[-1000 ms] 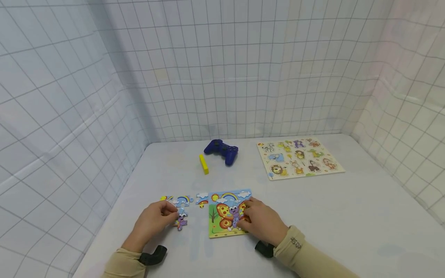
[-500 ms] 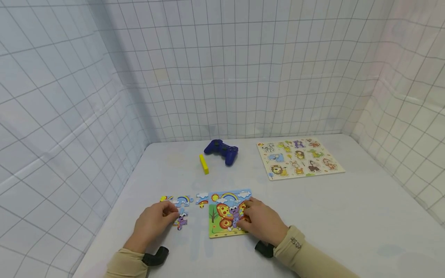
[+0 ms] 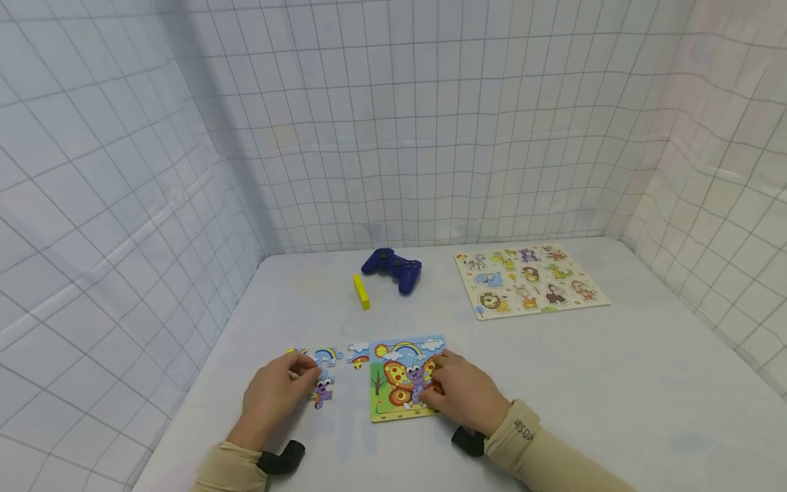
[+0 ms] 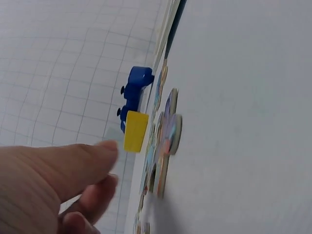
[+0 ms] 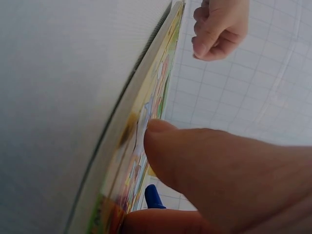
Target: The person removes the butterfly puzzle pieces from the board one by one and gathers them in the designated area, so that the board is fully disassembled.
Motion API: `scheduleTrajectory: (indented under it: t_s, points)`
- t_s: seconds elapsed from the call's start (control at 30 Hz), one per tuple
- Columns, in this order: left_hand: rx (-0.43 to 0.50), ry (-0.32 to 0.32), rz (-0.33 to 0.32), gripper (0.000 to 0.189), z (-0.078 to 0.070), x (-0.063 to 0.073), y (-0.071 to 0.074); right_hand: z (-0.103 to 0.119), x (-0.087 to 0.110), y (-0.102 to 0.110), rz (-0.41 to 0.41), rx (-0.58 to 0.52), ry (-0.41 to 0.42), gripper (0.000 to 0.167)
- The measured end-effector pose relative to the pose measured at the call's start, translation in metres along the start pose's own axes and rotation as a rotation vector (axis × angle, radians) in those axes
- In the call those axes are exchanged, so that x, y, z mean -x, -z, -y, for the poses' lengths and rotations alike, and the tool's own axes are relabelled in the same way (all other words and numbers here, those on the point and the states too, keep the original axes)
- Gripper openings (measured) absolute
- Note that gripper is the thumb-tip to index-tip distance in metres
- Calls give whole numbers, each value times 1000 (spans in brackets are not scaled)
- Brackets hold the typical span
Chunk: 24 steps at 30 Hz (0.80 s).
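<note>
My left hand (image 3: pixel 277 393) is held over loose jigsaw pieces, thumb and fingers loosely curled. In the left wrist view nothing shows between its thumb (image 4: pixel 92 158) and fingers. A purple butterfly-body piece (image 3: pixel 324 391) lies by its fingertips, with a rainbow piece (image 3: pixel 325 356) behind it and a cloud piece (image 3: pixel 358 353) to the right. My right hand (image 3: pixel 470 393) rests on the right side of the square butterfly puzzle board (image 3: pixel 387 393), covering part of the right wing. In the right wrist view its thumb (image 5: pixel 170 151) touches the printed face.
A yellow block (image 3: pixel 361 292) and a dark blue game controller (image 3: pixel 393 268) lie farther back. At the back right is a wooden animal puzzle board (image 3: pixel 531 281). White grid-patterned cloth (image 3: pixel 406 137) rises behind the table and along both sides.
My left hand has shifted slightly to the right, covering a little more of the rainbow piece. The right hand stays in place on the butterfly board.
</note>
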State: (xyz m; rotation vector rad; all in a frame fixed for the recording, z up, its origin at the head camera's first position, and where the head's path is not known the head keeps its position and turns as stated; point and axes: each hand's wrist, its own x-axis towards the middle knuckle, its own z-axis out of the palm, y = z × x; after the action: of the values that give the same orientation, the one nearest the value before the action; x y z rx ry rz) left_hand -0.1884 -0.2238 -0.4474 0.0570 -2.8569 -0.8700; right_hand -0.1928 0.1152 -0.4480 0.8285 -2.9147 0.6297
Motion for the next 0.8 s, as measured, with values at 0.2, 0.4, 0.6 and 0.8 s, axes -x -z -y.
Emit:
scheduleTrajectory:
  t_s: [0.2, 0.4, 0.6, 0.8]
  points:
    - [282, -103, -23, 12, -27, 6, -29, 0, 1, 3, 7, 14, -15, 31]
    - [327, -262, 212, 18, -47, 12, -51, 2, 1, 6, 18, 26, -19, 30]
    - [164, -368, 225, 22, -56, 12, -53, 4, 0, 8, 17, 29, -19, 31]
    - [-63, -370, 239, 17, -84, 10, -52, 4, 0, 2, 5, 20, -1, 31]
